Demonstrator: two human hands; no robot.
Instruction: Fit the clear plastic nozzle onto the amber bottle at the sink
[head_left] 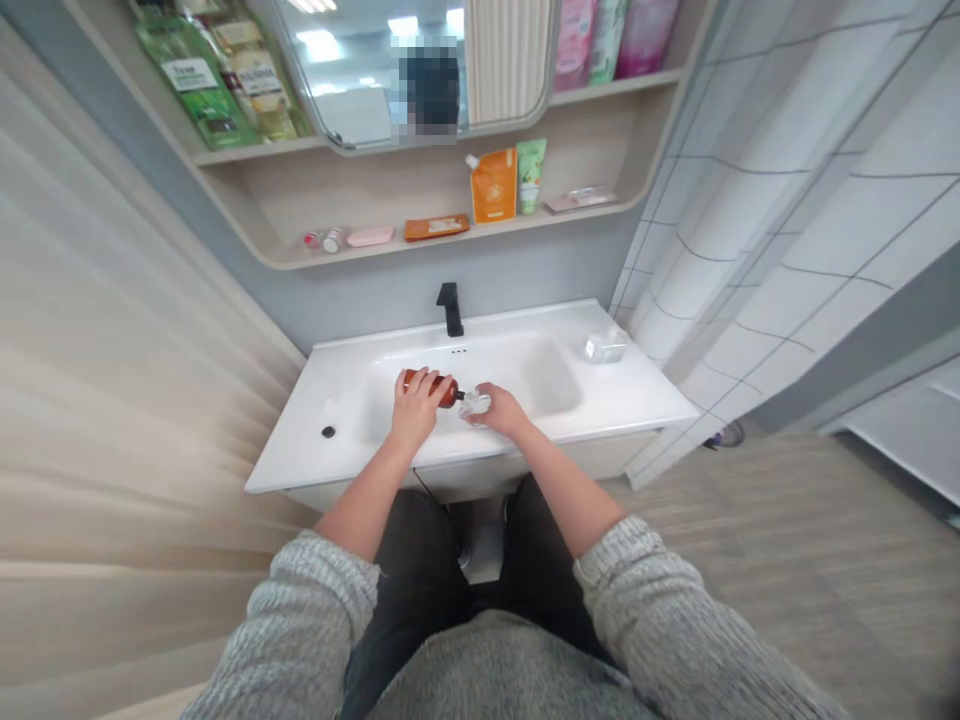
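Observation:
Over the white sink basin, my left hand is wrapped round a brown bottle. The bottle lies nearly level, its dark neck pointing right. My right hand is closed on a small clear container, held right at the bottle's neck. Whether the two touch, and whether any liquid passes between them, is too small to tell. Behind the hands stands a black faucet. A small black cap lies on the counter at the left.
A clear container rests at the counter's right end. The shelf above holds an orange pouch, a green tube and several small items. A mirror hangs higher up, and a curtain is at the left.

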